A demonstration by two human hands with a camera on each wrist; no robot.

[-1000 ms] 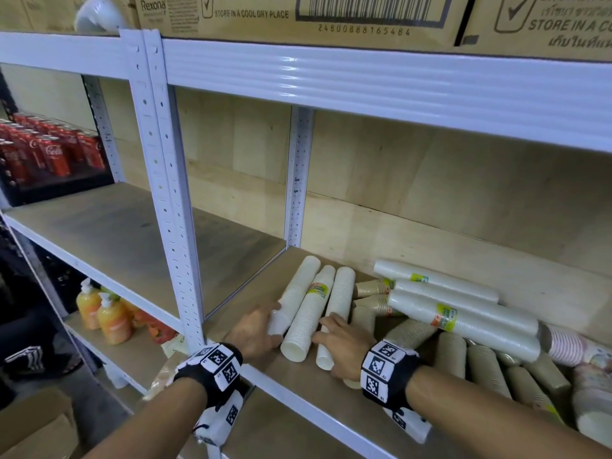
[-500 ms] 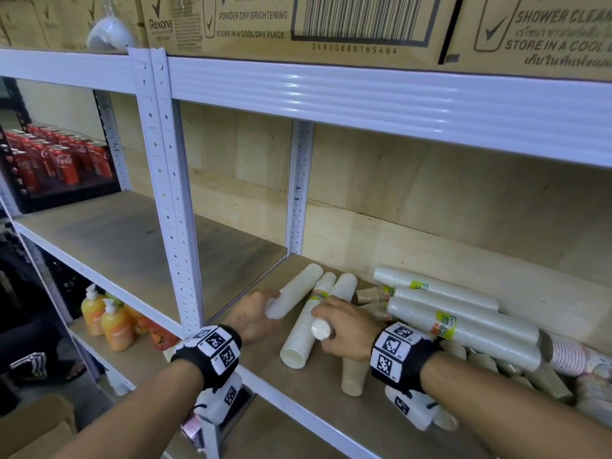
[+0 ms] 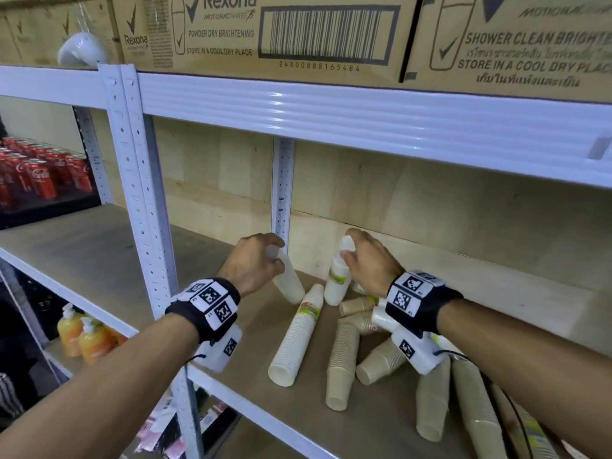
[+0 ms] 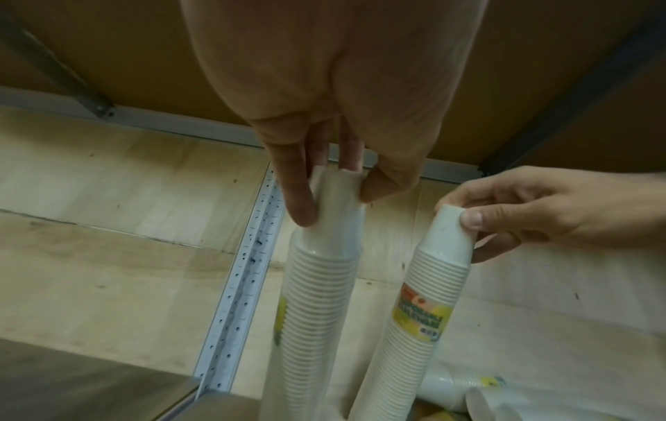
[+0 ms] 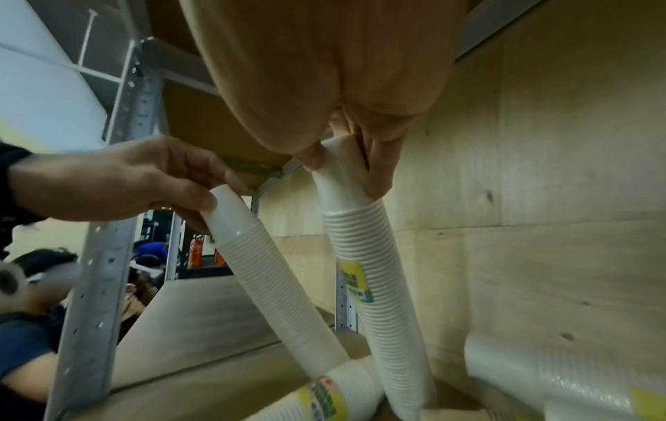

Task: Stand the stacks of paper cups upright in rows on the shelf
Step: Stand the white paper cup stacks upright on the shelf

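Two white paper cup stacks are raised on end near the shelf's back left corner. My left hand pinches the top of the left stack, which leans a little; the same stack fills the left wrist view under my fingers. My right hand grips the top of the right stack, which bears a yellow label and shows as a stack in the right wrist view. A third white stack lies flat on the shelf board in front of them.
Several brown cup stacks lie jumbled to the right, more white ones beyond my right arm. A white post stands behind the left stack, another post at the front. Cardboard boxes sit overhead; the neighbouring left shelf is bare wood.
Both hands have lifted their white stacks from lying flat to nearly upright and moved them back toward the rear wall. The middle stack stays lying down.
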